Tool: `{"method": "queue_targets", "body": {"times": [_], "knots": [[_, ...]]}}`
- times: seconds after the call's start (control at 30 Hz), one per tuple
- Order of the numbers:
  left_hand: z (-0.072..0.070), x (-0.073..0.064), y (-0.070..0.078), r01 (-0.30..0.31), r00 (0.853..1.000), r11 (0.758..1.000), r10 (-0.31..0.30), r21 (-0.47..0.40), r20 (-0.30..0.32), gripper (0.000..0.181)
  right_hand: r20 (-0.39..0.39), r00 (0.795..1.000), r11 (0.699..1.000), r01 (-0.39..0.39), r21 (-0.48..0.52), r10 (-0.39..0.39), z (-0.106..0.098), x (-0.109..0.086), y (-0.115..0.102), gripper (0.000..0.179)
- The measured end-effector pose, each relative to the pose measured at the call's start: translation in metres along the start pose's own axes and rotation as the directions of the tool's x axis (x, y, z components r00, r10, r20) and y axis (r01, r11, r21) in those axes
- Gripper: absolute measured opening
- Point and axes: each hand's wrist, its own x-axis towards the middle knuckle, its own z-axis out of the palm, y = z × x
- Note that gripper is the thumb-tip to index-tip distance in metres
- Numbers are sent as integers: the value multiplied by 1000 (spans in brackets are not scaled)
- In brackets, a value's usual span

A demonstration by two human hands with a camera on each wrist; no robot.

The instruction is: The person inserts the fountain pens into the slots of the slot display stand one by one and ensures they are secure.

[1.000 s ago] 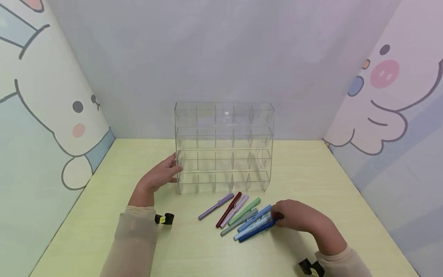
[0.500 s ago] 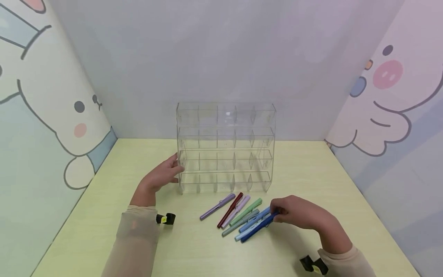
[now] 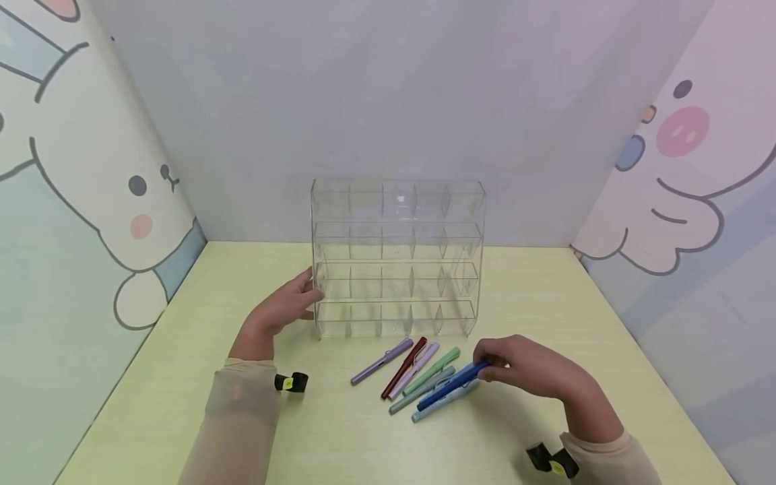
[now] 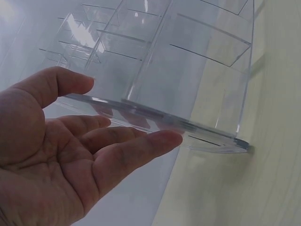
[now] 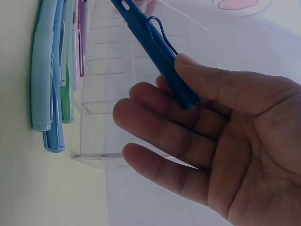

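My left hand holds the left side of a clear acrylic display rack, which stands upright. In the left wrist view, the thumb lies over the edge of the side panel and the other fingers are against its outer face. A dark blue capped pen is pinched by one end between the thumb and fingers of my right hand. It slants over the other pens, and its clip shows in the right wrist view. Below it lie a light blue pen and a mid-blue pen, mostly covered from above.
Left of these lie a grey-green pen, a green pen, a lilac pen, a dark red pen and a purple pen, just in front of the rack. Walls enclose the table behind and at both sides.
My right hand has lifted the dark blue pen from the right end of the row and moved it slightly up and left over its neighbours. The left hand has stayed on the rack.
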Motion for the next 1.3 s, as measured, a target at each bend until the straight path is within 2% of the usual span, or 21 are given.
{"method": "queue_targets", "body": {"times": [0.53,0.73,0.9,1.3], "knots": [[0,3,-5,1,1000,1000,-1,-26,0,67,-151,986,994,83,68,-72,-9,7,-1,13],[0,3,-6,0,1000,1000,0,-19,1,68,-241,962,986,148,72,-127,-15,11,1,8],[0,3,-5,-2,1000,1000,2,-10,-4,69,-304,944,979,173,112,-132,-17,16,0,6],[0,1,-3,4,1000,1000,-4,11,-12,73,-410,895,951,261,167,-174,-21,28,-4,16]]}}
